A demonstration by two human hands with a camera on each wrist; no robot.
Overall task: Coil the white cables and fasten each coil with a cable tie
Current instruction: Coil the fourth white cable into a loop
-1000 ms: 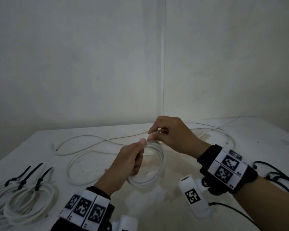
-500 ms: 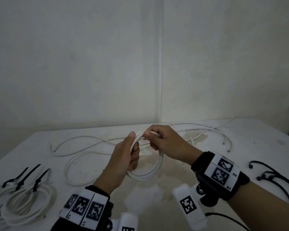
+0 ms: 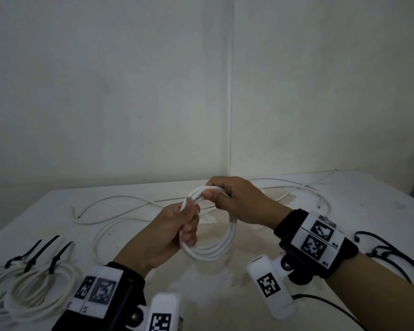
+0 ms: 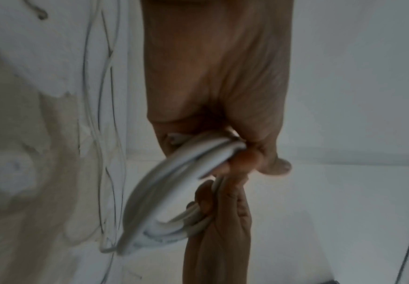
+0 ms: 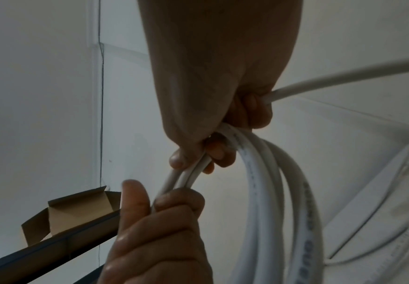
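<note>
A white cable coil (image 3: 221,247) of several loops hangs above the table, held by both hands. My left hand (image 3: 190,219) grips its left side, thumb on top. My right hand (image 3: 216,191) curls round the top of the coil just beside it. In the left wrist view the blurred coil (image 4: 174,173) runs from my left hand (image 4: 244,153) down to the right hand. In the right wrist view my right hand (image 5: 205,151) holds the loops (image 5: 271,192), and the cable's tail (image 5: 344,76) leaves my fist to the right. The loose cable (image 3: 110,211) trails over the table behind.
Finished white coils (image 3: 34,290) with black ties lie at the table's near left. Loose black cable ties (image 3: 387,254) lie at the right. More white cable (image 3: 303,187) curves along the back near the wall corner. A cardboard box (image 5: 77,207) shows in the right wrist view.
My right hand has brought another loop over to the left hand and now grips the coil's top. Both hands and the coil have risen slightly.
</note>
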